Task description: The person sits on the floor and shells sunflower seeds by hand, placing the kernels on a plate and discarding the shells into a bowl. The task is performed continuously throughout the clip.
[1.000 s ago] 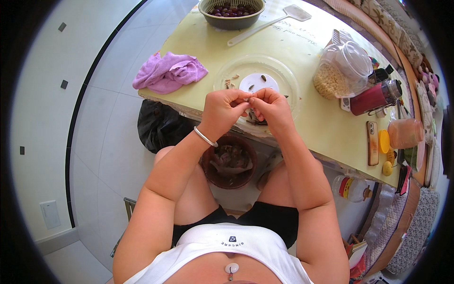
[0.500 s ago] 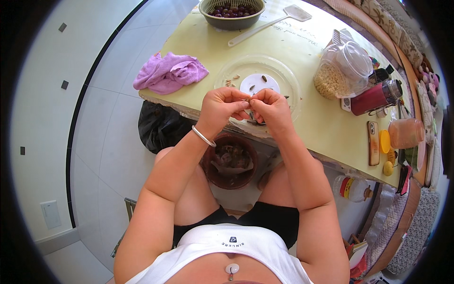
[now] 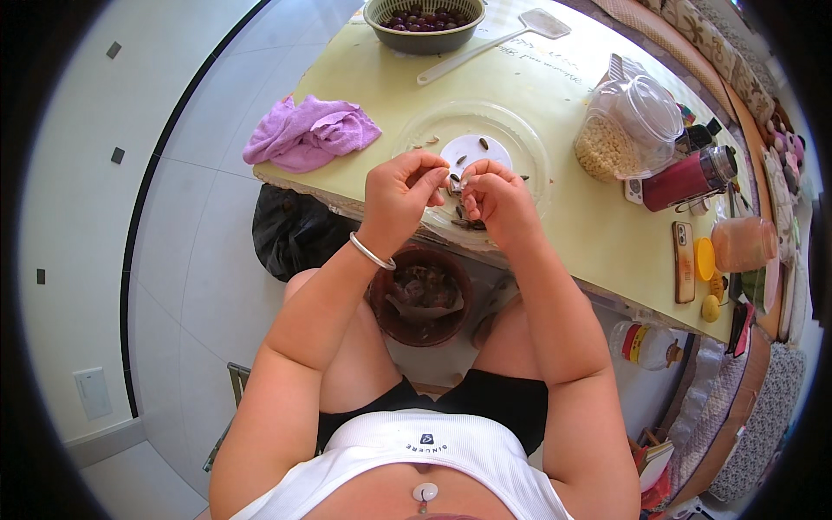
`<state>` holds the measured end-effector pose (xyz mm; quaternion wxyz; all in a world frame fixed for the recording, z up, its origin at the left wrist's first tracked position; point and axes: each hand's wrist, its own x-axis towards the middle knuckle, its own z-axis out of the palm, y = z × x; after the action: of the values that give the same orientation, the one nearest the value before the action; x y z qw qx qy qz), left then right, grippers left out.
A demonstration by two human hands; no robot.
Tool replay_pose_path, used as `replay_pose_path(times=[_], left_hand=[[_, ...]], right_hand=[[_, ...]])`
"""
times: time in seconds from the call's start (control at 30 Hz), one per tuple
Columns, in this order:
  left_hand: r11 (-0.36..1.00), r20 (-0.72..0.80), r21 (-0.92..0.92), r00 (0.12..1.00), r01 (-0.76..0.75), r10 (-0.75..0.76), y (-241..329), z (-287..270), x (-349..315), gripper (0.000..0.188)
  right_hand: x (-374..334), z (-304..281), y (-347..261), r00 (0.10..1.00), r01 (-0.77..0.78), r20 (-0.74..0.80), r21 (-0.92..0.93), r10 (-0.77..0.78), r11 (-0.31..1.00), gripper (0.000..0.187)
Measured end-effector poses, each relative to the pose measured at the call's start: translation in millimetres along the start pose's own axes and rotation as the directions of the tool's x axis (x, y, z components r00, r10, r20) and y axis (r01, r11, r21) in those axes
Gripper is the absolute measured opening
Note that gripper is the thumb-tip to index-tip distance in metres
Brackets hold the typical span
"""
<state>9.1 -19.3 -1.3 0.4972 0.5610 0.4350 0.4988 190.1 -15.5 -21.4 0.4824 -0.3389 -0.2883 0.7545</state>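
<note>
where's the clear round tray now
In the head view, the clear round tray lies at the near edge of the table, right of the purple cloth, with the left hand and right hand over its near part.

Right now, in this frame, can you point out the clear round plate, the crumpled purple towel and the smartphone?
Clear round plate (image 3: pixel 530 149): head view, bare part right of its white centre.
Purple towel (image 3: pixel 312 134): head view, middle of its folds.
Smartphone (image 3: pixel 684 263): head view, middle of its back.
</note>
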Motion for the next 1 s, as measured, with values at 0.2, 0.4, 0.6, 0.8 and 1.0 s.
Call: replay_pose_path(times=[0.2,0.4,0.6,0.8,1.0], left_hand=[[0.869,0.051,0.292,0.913,-0.4,0.404,-0.5,0.5,-3.4,0.008],[0.865,0.062,0.336,0.925,-0.373,0.375,-2.8,7.3,-0.4,0.011],[0.992,0.057,-0.089,0.993,-0.093,0.099,-8.6,0.3,4.6,0.008],[0.98,0.067,-0.189,0.995,-0.063,0.077,-11.2,-6.5,13.7,0.006],[0.98,-0.039,0.136,0.988,-0.143,0.15,-14.0,-9.3,16.1,0.005]], right_hand=[[-1.1,12.1,-3.8,0.994,-0.085,0.083,0.12,0.075,0.989,0.019],[2.2,5.1,2.0,0.983,-0.117,0.158,0.176,0.089,0.977,0.022],[3.3,3.3,1.7,0.977,-0.122,0.189,0.133,0.096,0.984,0.02],[0.0,11.6,-4.5,0.985,-0.137,0.118,0.11,0.124,0.984,0.015],[-2.8,7.0,-2.0,0.992,-0.084,0.097,0.015,0.082,0.996,0.01]])
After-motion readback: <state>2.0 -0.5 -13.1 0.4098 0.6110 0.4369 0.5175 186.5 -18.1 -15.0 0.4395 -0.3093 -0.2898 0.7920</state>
